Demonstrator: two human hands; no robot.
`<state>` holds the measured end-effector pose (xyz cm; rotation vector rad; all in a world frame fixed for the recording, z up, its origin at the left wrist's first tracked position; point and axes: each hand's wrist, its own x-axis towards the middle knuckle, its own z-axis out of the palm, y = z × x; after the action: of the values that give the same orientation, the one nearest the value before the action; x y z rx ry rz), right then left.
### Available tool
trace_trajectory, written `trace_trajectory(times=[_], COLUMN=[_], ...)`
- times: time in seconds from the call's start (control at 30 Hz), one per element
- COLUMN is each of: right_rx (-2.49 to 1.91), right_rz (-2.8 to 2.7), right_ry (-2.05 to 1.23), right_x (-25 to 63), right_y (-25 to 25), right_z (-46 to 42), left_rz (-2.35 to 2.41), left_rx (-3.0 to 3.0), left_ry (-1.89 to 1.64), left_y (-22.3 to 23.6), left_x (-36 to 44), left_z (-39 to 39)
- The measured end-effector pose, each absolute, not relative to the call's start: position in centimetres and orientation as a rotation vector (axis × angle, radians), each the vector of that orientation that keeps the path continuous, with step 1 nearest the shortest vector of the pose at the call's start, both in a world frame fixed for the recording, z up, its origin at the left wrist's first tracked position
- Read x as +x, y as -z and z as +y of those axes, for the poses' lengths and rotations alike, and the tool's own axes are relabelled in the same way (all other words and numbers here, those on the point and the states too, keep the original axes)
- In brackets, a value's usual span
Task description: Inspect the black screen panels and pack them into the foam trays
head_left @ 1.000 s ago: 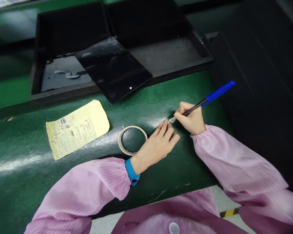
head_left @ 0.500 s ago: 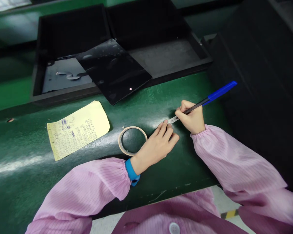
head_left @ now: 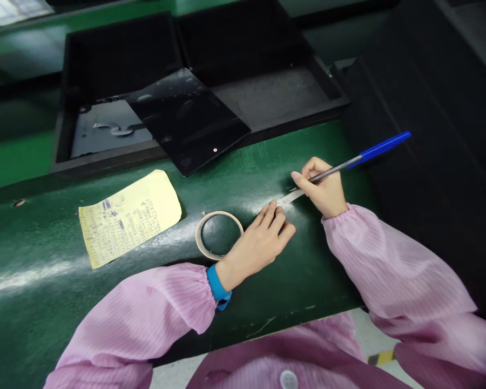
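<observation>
My right hand [head_left: 326, 186] grips a blue-capped pen [head_left: 383, 147] between thumb and fingers, its cap end pointing up to the right. Below the pen tip lies a narrow whitish strip of tape [head_left: 290, 198] on the green tabletop. With fingers stretched out, my left hand [head_left: 259, 243] rests on the table, its fingertips at the strip's left end. A roll of tape [head_left: 198, 243] lies flat just left of that hand, its right edge partly behind the wrist. Around my left wrist is a blue band [head_left: 217, 283].
A yellow handwritten note [head_left: 132, 216] lies on the left. Behind, two black trays [head_left: 299, 123] stand side by side; a dark glass panel [head_left: 190, 121] leans across their front edges. A grey sheet with a ribbon cable [head_left: 117, 129] is inside the left tray. A large black surface [head_left: 425, 162] borders the right.
My right hand has shifted slightly up and right with the pen, which now slopes lower. More of the strip shows between the hands. My left hand has hardly moved.
</observation>
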<state>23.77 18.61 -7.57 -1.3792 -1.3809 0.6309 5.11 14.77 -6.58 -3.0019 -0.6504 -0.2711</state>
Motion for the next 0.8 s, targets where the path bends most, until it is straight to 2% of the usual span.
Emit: trace_trajectory(times=[0.8], right_rx=[-1.381], right_rz=[-1.478], right_ry=[-0.505], right_x=[23.93], right_y=[7.91], right_z=[18.60], left_rz=[-0.648], left_rx=[-2.986], left_ry=[0.281], left_y=[6.64], left_x=[5.22], left_z=[14.80])
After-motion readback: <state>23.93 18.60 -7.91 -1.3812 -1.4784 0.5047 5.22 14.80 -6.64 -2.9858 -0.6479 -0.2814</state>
